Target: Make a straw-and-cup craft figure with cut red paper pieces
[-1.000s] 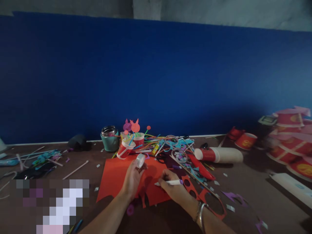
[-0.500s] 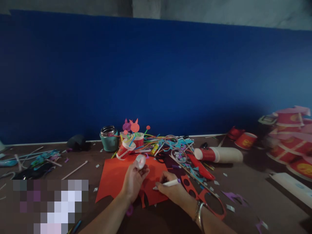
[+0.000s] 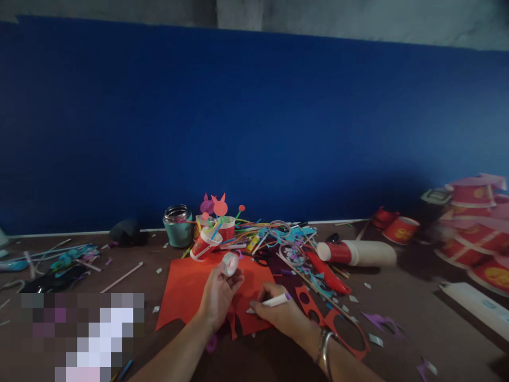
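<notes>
Between the thumb and fingers of my left hand (image 3: 220,293) is a small roll of clear tape (image 3: 230,263), held above an orange-red sheet of paper (image 3: 185,286). My right hand (image 3: 278,307) grips a white marker (image 3: 277,301) with a purple end, its tip low over the right part of the sheet. Whether the tip touches the paper I cannot tell. Curved pieces are cut out of the sheet's near edge. Just beyond it a red and white paper cup (image 3: 204,244) leans, with straws inside.
A teal jar (image 3: 178,227) stands behind the sheet. Straws and blue paper scraps (image 3: 292,234) are heaped at the back. A stack of paper cups (image 3: 358,253) lies on its side to the right. Orange paper offcuts (image 3: 350,334) are beside my right wrist. Decorated red cups (image 3: 473,223) stand far right.
My right hand has shifted slightly left and down with the marker, which now lies at a different slant. My left hand, still holding the tape roll, has barely moved.
</notes>
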A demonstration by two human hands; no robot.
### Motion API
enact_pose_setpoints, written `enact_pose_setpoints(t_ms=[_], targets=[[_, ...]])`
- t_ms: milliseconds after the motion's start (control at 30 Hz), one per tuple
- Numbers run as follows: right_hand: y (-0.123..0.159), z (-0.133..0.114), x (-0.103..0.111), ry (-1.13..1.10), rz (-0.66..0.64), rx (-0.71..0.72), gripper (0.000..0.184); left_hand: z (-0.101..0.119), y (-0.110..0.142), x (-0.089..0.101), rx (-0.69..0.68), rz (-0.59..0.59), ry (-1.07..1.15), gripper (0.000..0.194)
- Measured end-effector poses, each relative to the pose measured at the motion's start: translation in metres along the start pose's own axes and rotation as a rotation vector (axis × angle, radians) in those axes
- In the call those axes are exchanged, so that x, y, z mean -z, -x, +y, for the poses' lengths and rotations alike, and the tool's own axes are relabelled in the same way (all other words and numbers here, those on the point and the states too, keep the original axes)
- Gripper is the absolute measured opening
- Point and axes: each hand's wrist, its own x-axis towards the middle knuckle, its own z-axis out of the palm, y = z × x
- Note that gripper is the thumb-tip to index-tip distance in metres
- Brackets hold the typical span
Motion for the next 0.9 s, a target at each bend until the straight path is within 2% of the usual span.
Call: enact_pose_setpoints(t_ms=[300,700,900], targets=[[0.000,0.001,-0.001,-0.026,0.022,0.014,0.019,0.000,0.002,-0.001,0.001,0.012,-0.015,0.021],[-0.002,0.006,0.000,0.053,0.063,0.065,0.020,0.000,0.001,0.001,0.007,0.009,-0.020,0.022],[-0.004,0.009,-0.001,0.068,0.082,0.029,0.021,0.001,0.000,0.000,-0.002,0.014,-0.030,0.021]])
